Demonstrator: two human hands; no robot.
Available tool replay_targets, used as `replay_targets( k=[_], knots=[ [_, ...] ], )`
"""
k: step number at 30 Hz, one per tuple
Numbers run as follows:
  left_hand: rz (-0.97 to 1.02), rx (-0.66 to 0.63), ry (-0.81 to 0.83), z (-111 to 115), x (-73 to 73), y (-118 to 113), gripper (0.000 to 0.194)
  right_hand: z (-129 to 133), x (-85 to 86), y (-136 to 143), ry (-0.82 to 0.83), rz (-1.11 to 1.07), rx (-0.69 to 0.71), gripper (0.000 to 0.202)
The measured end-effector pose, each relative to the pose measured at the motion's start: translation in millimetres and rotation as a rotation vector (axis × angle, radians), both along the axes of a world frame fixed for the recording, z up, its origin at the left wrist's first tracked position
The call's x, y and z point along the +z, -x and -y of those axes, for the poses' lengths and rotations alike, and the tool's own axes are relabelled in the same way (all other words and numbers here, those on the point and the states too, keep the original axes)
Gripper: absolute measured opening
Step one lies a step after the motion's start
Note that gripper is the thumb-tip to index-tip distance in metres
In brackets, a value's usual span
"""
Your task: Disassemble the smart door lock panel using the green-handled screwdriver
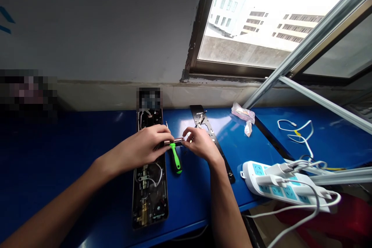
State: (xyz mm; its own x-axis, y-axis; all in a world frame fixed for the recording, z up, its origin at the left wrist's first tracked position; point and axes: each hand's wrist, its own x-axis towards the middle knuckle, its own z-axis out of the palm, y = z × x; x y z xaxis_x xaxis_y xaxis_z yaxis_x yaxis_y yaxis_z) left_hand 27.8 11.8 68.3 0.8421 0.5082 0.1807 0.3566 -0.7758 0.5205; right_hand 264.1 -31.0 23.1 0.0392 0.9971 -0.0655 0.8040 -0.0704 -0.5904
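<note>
My left hand (pixel 152 141) reaches over a long black open housing (pixel 159 201) with wires, a brass-coloured part and other metal parts inside. Its fingers are closed at one end of a small shiny cylindrical part (pixel 178 140). At the other end, the thumb and fingers of my right hand (pixel 201 144) pinch the same part. Just below it, a green and black screwdriver (pixel 176 159) lies on the table beside the housing. To the right, partly behind my right hand, lies a long black plate (pixel 226 162) with cut-outs and small metal pieces on it.
The blue table (pixel 192 197) runs along the wall under a window. A white power strip (pixel 279 192) with plugs and cables stands at the right edge. Crumpled plastic packaging (pixel 243 113) and a white cable (pixel 303 135) lie farther back. A metal frame bar (pixel 308 38) slants across the right.
</note>
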Motion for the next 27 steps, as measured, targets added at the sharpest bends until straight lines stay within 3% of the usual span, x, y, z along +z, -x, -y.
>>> replay_targets(
  k=[5,8,16,23,27],
  knots=[
    [0.062,0.128,-0.001,-12,16.6,13,0.021,-1,-2.4,-2,-0.034,-0.022,-0.021,0.011],
    [0.041,0.123,-0.003,-13,18.1,14,0.022,-1,-3.9,-2,-0.041,-0.033,-0.020,0.010],
    [0.103,-0.008,0.055,-5,5.9,-4,0.019,-1,-5.1,-7,-0.044,-0.077,-0.017,0.013],
    [0.091,-0.046,0.078,-5,-5.7,-10,0.023,2,-5.0,-15,-0.090,-0.126,-0.030,0.020],
    [0.084,-0.038,0.051,-4,-8.4,-11,0.023,2,-7.7,-22,-0.168,-0.118,-0.111,0.023]
  ],
)
